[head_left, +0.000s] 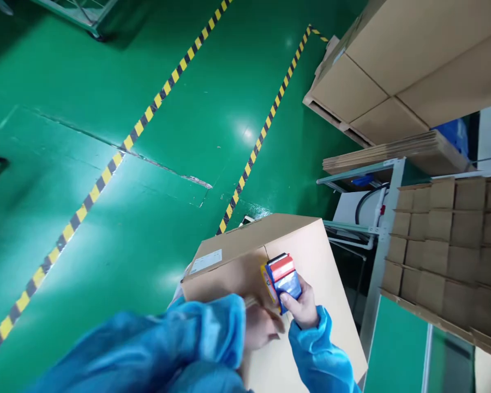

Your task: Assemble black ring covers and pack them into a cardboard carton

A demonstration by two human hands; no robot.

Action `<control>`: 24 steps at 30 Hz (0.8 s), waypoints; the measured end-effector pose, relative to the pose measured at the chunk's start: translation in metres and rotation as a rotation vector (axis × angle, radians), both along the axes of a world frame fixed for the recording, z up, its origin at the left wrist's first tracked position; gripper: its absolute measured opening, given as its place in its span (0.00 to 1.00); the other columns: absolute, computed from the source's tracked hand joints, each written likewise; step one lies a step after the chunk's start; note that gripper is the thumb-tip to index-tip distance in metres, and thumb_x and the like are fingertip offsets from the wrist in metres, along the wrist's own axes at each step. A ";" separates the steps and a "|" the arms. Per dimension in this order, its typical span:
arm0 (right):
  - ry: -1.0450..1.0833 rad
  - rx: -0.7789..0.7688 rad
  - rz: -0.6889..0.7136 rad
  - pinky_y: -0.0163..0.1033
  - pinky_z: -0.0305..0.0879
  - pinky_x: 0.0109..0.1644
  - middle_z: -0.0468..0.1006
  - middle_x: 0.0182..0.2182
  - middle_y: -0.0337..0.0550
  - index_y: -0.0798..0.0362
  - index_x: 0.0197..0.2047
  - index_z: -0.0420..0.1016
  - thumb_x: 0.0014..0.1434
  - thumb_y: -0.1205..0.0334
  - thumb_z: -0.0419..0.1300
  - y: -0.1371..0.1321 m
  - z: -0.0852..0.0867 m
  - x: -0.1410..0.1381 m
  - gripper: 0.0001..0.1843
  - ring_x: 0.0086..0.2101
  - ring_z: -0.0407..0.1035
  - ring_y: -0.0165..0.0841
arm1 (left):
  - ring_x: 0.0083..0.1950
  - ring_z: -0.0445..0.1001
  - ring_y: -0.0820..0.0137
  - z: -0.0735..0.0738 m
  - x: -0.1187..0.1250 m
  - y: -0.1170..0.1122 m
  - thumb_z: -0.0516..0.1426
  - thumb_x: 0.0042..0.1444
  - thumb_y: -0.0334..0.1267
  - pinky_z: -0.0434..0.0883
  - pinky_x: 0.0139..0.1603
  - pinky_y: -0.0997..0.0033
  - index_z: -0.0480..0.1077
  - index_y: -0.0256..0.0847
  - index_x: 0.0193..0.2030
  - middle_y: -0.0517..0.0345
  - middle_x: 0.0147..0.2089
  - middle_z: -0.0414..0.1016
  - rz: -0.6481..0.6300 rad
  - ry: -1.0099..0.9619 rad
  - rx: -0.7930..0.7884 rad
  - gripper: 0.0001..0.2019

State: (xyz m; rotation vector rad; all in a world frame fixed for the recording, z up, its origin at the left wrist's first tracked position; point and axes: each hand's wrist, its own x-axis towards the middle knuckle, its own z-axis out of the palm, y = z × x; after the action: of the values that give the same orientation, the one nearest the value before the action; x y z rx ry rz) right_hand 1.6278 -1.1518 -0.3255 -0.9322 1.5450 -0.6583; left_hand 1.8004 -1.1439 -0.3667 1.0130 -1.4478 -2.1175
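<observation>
A large brown cardboard box (319, 256) stands in front of me, its flaps closed along a seam. My right hand (305, 307) is wrapped round a red and blue tape dispenser (285, 278) with a toothed black edge and a yellow-edged roll. The dispenser is over the seam, near the box's far edge. My left hand (262, 326) is at the box top just left of the dispenser. Motion blurs it and its fingers are partly hidden, so I cannot make out their grip. A white label (207, 261) is stuck on the box's far left side.
To the right, a workbench (405, 338) carries a carton with cardboard dividers (454, 240). Beyond it are flat cardboard sheets (393, 153) and big boxes (393, 65) on a pallet (331, 117). Yellow-black tape lines (147, 114) cross the green floor. A cart (85, 13) stands far left.
</observation>
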 end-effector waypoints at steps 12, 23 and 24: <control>0.024 -0.062 0.024 0.35 0.68 0.26 0.74 0.24 0.39 0.54 0.38 0.70 0.51 0.38 0.67 0.001 -0.014 0.002 0.26 0.24 0.68 0.31 | 0.46 0.78 0.60 0.055 0.025 -0.146 0.65 0.49 0.61 0.70 0.52 0.63 0.80 0.34 0.36 0.46 0.41 0.82 0.207 0.057 0.459 0.26; 0.280 -0.024 0.049 0.34 0.60 0.25 0.70 0.20 0.37 0.54 0.30 0.70 0.52 0.36 0.65 -0.023 0.019 0.014 0.27 0.23 0.65 0.29 | 0.27 0.71 0.71 0.019 0.008 -0.166 0.70 0.40 0.42 0.68 0.32 0.70 0.73 0.36 0.26 0.57 0.25 0.76 0.445 -0.274 0.226 0.13; 0.292 0.002 0.046 0.34 0.59 0.26 0.71 0.20 0.37 0.54 0.30 0.70 0.52 0.35 0.65 -0.015 0.023 0.010 0.27 0.23 0.65 0.29 | 0.26 0.71 0.71 0.016 0.012 -0.175 0.69 0.42 0.41 0.67 0.32 0.70 0.74 0.36 0.27 0.57 0.24 0.76 0.460 -0.302 0.176 0.13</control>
State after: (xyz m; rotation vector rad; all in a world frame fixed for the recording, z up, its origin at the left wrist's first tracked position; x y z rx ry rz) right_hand 1.6376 -1.1668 -0.3025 -1.0953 1.7747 -0.5031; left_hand 1.8121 -1.3184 -0.3511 1.6138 -1.0244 -1.8288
